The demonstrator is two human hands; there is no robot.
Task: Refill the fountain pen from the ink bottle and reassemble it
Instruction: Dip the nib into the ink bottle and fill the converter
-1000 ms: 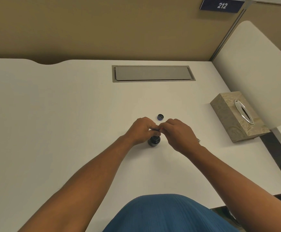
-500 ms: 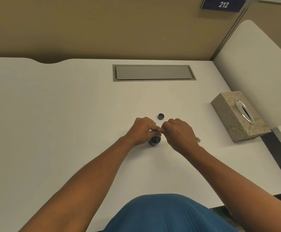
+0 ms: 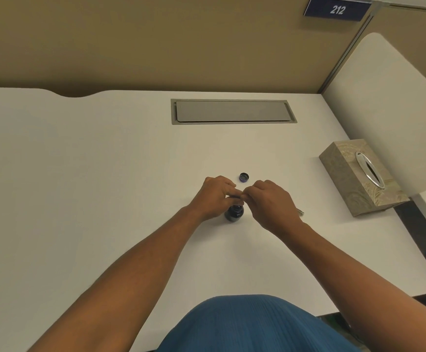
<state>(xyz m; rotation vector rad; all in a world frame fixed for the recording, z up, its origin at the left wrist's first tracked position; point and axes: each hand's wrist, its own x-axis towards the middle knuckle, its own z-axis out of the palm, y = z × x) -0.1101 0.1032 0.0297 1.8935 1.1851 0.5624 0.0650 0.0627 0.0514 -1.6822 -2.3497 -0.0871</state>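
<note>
2 hands [image 3: 217,196] [image 3: 270,201] are pinched together on a small pen part, directly above the open ink bottle [image 3: 234,212].

A small round dark ink bottle [image 3: 234,213] stands upright and uncapped on the white desk, directly beneath my fingertips. Its dark cap [image 3: 243,177] lies well apart at 12 o'clock, open side up. A silvery pen part [image 3: 300,212] peeks out at 3 o'clock

We cannot make out what our pinched fingertips [image 3: 242,196] hold above the ink bottle [image 3: 234,213]; its mouth stays hidden beneath them.
</note>
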